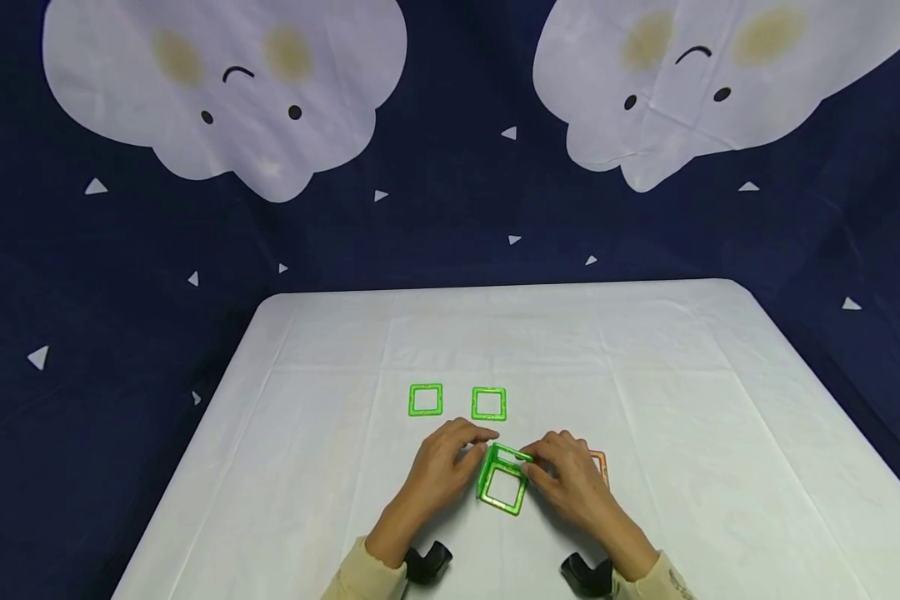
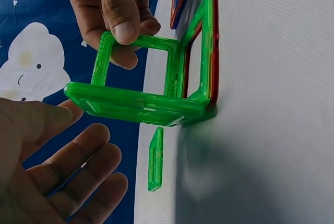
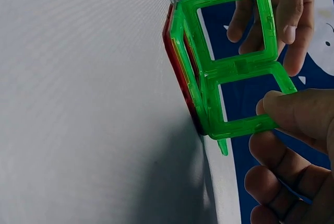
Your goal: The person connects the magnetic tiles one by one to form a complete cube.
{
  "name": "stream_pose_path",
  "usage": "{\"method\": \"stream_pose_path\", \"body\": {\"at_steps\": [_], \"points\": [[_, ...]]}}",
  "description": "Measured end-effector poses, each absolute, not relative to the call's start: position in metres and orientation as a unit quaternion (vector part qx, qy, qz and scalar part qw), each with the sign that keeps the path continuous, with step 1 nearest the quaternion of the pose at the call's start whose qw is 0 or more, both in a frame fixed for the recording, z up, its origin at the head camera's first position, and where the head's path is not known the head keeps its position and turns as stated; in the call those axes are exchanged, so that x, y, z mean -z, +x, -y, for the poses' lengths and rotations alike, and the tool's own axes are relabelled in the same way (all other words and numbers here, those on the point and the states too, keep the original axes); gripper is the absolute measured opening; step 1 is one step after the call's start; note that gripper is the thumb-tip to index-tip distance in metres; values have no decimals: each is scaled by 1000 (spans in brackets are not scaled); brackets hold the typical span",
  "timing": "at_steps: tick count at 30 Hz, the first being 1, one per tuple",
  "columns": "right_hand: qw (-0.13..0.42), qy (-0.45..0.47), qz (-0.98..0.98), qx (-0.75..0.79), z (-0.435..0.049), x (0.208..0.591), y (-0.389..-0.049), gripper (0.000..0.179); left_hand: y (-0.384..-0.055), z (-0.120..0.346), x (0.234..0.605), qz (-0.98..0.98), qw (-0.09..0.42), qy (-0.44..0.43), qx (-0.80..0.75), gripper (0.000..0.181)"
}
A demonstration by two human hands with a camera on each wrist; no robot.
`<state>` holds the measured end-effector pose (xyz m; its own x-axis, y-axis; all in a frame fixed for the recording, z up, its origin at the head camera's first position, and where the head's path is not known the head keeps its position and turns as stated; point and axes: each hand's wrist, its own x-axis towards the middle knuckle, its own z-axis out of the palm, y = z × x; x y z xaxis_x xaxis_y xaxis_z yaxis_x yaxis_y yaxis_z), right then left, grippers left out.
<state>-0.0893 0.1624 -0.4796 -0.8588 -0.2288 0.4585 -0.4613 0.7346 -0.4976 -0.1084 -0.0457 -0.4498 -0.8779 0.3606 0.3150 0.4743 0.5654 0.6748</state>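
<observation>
Several green magnetic tiles, hollow squares, stand joined at right angles like part of a cube. Their bottom tile point(image 2: 207, 36) lies on a red tile point(image 3: 180, 72) at the white table. My right hand point(image 1: 570, 475) pinches the edge of one upright green tile point(image 3: 245, 126) between thumb and index finger. Beside the other upright green tile point(image 2: 141, 106) is my left hand point(image 1: 444, 458), its fingers loosely extended. One fingertip of it comes right up to that tile's outer edge, while the other fingers spread apart from it.
Two loose green tiles point(image 1: 426, 413) point(image 1: 489, 418) lie flat farther back on the white table point(image 1: 330, 483). An orange tile point(image 1: 603, 467) shows partly behind my right hand. Black devices point(image 1: 429, 563) point(image 1: 587, 577) sit at both wrists. A dark blue cloud-print cloth point(image 1: 450, 217) hangs behind.
</observation>
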Motion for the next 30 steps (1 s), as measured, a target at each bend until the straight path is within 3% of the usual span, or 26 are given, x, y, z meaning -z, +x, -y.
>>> {"method": "stream_pose_path", "body": {"at_steps": [30], "points": [[193,179,913,-312,-181,469,-90,26,-118,40,454,878,50,-270,393,14]]}}
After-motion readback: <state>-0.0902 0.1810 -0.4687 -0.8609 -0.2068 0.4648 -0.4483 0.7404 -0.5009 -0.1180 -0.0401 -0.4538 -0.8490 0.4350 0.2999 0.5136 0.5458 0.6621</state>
